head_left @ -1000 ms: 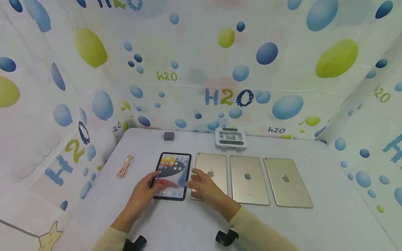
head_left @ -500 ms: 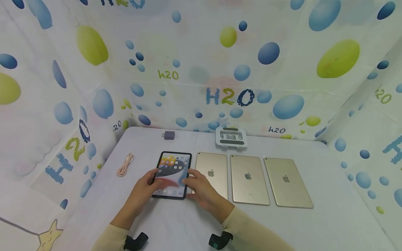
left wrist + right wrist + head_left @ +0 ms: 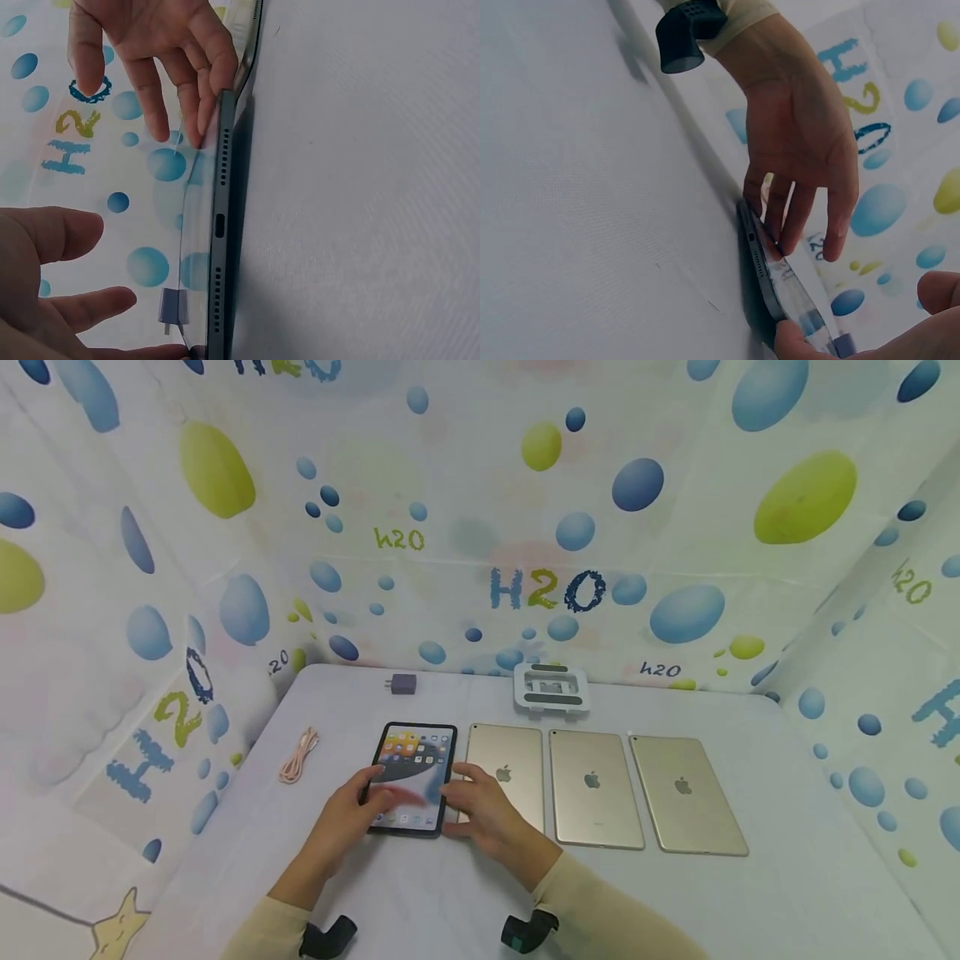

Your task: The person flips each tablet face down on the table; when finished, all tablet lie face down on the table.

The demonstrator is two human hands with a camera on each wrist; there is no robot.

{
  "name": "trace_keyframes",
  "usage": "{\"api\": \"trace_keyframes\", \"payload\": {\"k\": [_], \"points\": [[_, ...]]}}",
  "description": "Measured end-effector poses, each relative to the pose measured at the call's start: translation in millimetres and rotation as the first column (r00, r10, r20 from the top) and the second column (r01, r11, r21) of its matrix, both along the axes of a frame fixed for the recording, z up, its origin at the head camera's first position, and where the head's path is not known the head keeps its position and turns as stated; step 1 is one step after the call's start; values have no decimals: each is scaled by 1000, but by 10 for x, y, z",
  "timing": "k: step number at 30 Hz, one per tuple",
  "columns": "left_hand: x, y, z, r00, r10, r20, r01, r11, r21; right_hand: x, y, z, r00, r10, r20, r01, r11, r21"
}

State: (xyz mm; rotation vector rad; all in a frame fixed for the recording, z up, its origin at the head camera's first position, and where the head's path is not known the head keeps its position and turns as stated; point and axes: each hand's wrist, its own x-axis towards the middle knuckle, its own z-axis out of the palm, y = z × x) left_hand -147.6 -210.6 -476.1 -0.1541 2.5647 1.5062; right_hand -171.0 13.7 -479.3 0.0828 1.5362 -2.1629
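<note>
A tablet with a dark frame lies face up on the white table, its home screen lit with app icons. My left hand is at its left edge, fingers at the side and thumb raised over the screen. At the right edge my right hand touches the side with extended fingers. In the left wrist view the tablet's lower edge shows a port and speaker holes. The right wrist view shows the left hand with straight fingers along the tablet's edge. Neither thumb presses the screen.
Three gold tablets lie face down to the right: one beside the right hand, a middle one and a far one. Behind stand a grey-white folding stand and a dark charger plug. A pink coiled cable lies left.
My right hand has moved left and closer to the lit tablet's right edge. The left hand stays at the left edge. The tablet has not visibly moved.
</note>
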Motion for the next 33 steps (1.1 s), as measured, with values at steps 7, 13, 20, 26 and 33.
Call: {"api": "trace_keyframes", "payload": {"k": [7, 13, 20, 26, 33], "points": [[-25, -24, -1, 999, -33, 9, 33, 999, 10, -37, -23, 69, 1000, -13, -19, 11, 996, -93], [-67, -45, 52, 998, -69, -4, 69, 995, 70, -63, -133, 146, 991, 101, -83, -110, 988, -111], [-89, -62, 110, 991, -135, 3, 133, 983, 129, -67, -182, 140, 978, 179, -106, -191, 974, -120], [-71, -130, 127, 985, -167, -41, 171, 972, 162, -44, -284, 82, 941, 300, -155, -319, 941, -116], [-47, -172, 172, 987, -144, -75, 160, 942, 295, 31, -379, 64, 907, 369, -203, -388, 919, -65]]}}
